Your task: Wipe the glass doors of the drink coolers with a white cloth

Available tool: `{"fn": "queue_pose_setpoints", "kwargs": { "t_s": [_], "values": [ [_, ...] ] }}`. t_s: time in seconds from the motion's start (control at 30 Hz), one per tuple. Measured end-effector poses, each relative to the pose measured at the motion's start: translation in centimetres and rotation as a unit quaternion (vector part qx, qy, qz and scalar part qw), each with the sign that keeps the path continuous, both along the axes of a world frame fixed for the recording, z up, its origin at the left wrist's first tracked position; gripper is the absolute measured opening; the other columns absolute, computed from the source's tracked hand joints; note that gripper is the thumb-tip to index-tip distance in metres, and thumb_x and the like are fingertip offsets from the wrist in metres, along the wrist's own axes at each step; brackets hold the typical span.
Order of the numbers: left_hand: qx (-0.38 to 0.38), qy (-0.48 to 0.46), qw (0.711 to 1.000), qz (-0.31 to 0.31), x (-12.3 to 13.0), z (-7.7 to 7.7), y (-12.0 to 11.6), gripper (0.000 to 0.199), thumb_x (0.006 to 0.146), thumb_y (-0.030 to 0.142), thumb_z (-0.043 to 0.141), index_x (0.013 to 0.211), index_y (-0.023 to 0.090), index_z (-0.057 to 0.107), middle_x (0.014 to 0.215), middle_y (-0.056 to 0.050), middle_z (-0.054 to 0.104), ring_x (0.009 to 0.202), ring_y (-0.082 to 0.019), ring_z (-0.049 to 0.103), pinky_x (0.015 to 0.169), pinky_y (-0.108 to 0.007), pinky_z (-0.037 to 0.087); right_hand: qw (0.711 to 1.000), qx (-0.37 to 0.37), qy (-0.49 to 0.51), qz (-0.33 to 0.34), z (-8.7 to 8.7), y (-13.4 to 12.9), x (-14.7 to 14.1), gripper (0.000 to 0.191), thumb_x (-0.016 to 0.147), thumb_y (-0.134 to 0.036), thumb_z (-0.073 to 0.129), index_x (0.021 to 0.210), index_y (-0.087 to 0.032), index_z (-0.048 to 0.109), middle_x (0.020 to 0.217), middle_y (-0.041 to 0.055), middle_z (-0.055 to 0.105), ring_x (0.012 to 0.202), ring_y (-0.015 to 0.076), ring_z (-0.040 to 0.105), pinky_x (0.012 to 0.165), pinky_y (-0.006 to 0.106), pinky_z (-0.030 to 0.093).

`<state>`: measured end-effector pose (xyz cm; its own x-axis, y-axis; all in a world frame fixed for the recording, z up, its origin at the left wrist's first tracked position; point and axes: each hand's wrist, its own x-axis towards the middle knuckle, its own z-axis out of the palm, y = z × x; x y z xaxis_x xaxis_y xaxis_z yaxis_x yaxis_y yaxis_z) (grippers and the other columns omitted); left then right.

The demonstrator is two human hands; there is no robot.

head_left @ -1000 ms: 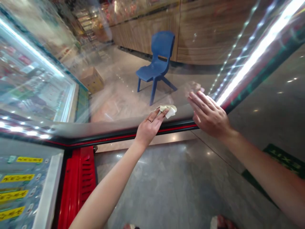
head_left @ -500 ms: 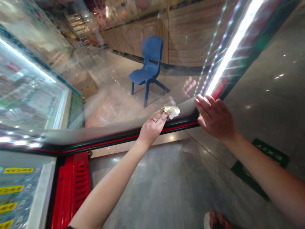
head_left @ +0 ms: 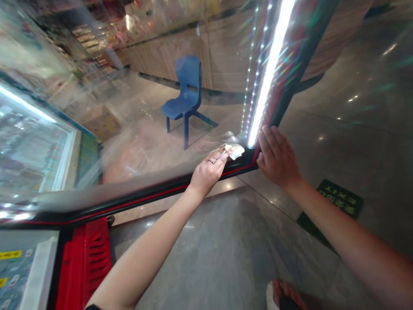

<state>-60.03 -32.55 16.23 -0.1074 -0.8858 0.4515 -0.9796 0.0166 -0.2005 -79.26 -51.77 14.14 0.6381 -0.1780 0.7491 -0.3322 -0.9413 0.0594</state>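
My left hand (head_left: 208,172) presses a folded pale cloth (head_left: 236,151) flat against the glass door (head_left: 145,159), low down near its bottom corner. The cloth is pale yellow and white, and its free end sticks out past the fingertips. A ring shows on one finger. My right hand (head_left: 278,157) lies with fingers stretched out against the outer edge of the black door frame (head_left: 284,101). Just left of those fingers is the lower end of a bright LED light strip (head_left: 269,73). A black and red trim (head_left: 155,193) runs along the bottom of the glass.
Behind the glass stand a blue chair (head_left: 187,92) and a cardboard box (head_left: 101,122). A red vented panel (head_left: 85,262) and lit shelves with yellow labels (head_left: 11,255) are at lower left. A green exit sign (head_left: 342,198) lies on the floor at right, and a foot (head_left: 285,295) shows below.
The view has shifted. My left hand with the cloth has slid along the glass toward the light strip's corner. My right hand has moved outward, uncovering the strip's lower end.
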Motion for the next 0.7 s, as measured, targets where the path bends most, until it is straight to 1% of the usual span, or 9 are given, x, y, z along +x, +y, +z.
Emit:
{"fn": "queue_pose_setpoints", "kwargs": {
  "t_s": [0.1,0.17,0.2,0.27,0.33,0.43,0.57,0.63,0.7],
  "values": [
    [-0.01,-0.034,0.999,-0.01,-0.4,1.5,-1.7,0.048,0.108,0.003,0.045,0.148,0.016,0.069,0.166,-0.004,0.054,0.154,-0.023,0.055,0.129,-0.031,0.049,1.0,-0.007,0.006,-0.003,0.1,0.1,0.1,0.09,0.103,-0.01,0.049,0.179,-0.023,0.001,0.17,0.0168,0.049,0.16,0.0329,0.046,0.127,0.051,0.046],
    [-0.022,-0.052,0.998,-0.004,-0.5,2.0,-1.8,0.048,0.109,0.004,0.044,0.151,0.011,0.066,0.167,-0.006,0.052,0.156,-0.025,0.052,0.129,-0.034,0.05,1.0,-0.009,0.014,-0.002,0.0,0.0,0.1,0.09,0.103,-0.009,0.048,0.179,-0.021,0.002,0.17,0.0176,0.049,0.161,0.0328,0.044,0.128,0.05,0.046],
    [-0.023,-0.059,0.998,0.003,-0.6,2.0,-1.6,0.048,0.109,0.004,0.043,0.152,0.009,0.064,0.168,-0.006,0.052,0.157,-0.026,0.051,0.128,-0.036,0.051,1.0,-0.011,0.012,0.002,0.0,-0.1,0.1,0.09,0.102,-0.008,0.048,0.179,-0.02,0.002,0.17,0.0177,0.05,0.161,0.0327,0.044,0.128,0.051,0.046],
    [-0.013,-0.076,0.997,0.019,-0.8,1.5,-1.2,0.048,0.109,0.004,0.043,0.153,0.009,0.064,0.168,-0.006,0.052,0.156,-0.026,0.053,0.126,-0.036,0.053,1.0,-0.02,0.0,0.015,-0.1,-0.2,0.2,0.091,0.101,-0.006,0.047,0.179,-0.019,0.002,0.169,0.0174,0.052,0.16,0.0325,0.046,0.127,0.051,0.047],
    [0.008,-0.093,0.995,0.024,-1.2,0.6,-1.2,0.047,0.11,0.004,0.043,0.151,0.01,0.065,0.167,-0.006,0.054,0.153,-0.025,0.056,0.124,-0.035,0.054,0.999,-0.025,-0.012,0.029,-0.2,-0.4,0.3,0.091,0.099,-0.005,0.047,0.178,-0.018,0.004,0.167,0.0175,0.054,0.16,0.032,0.046,0.126,0.051,0.047],
    [0.034,-0.1,0.994,0.011,-2.1,-0.5,-2.2,0.046,0.11,0.007,0.044,0.151,0.01,0.065,0.164,-0.007,0.058,0.153,-0.024,0.057,0.124,-0.034,0.054,0.999,-0.019,-0.01,0.036,-0.2,-0.4,0.3,0.09,0.098,-0.005,0.048,0.178,-0.015,0.007,0.168,0.0186,0.053,0.161,0.0317,0.044,0.127,0.05,0.045],
    [0.035,-0.077,0.996,0.014,-2.9,-1.0,-3.5,0.048,0.11,0.007,0.046,0.154,0.011,0.063,0.165,-0.009,0.057,0.157,-0.024,0.052,0.128,-0.035,0.051,0.999,-0.02,-0.009,0.037,-0.1,-0.3,0.2,0.086,0.099,-0.004,0.049,0.177,-0.012,0.013,0.168,0.0198,0.053,0.161,0.0316,0.044,0.128,0.049,0.045],
    [0.037,-0.073,0.997,0.012,-2.7,-1.2,-3.3,0.05,0.11,0.006,0.043,0.156,0.011,0.06,0.167,-0.007,0.054,0.156,-0.023,0.053,0.127,-0.034,0.051,0.999,-0.022,-0.005,0.038,-0.1,-0.2,0.1,0.084,0.099,-0.003,0.048,0.176,-0.011,0.016,0.168,0.0196,0.053,0.161,0.0311,0.044,0.128,0.049,0.045],
    [0.047,-0.072,0.996,0.0,-2.0,-1.3,-2.5,0.051,0.11,0.005,0.042,0.157,0.011,0.059,0.169,-0.006,0.052,0.155,-0.022,0.055,0.126,-0.034,0.052,0.999,-0.021,0.0,0.038,-0.1,-0.2,-0.1,0.082,0.1,-0.003,0.048,0.176,-0.012,0.019,0.168,0.0185,0.053,0.161,0.0304,0.045,0.129,0.048,0.044]
  ]
}}
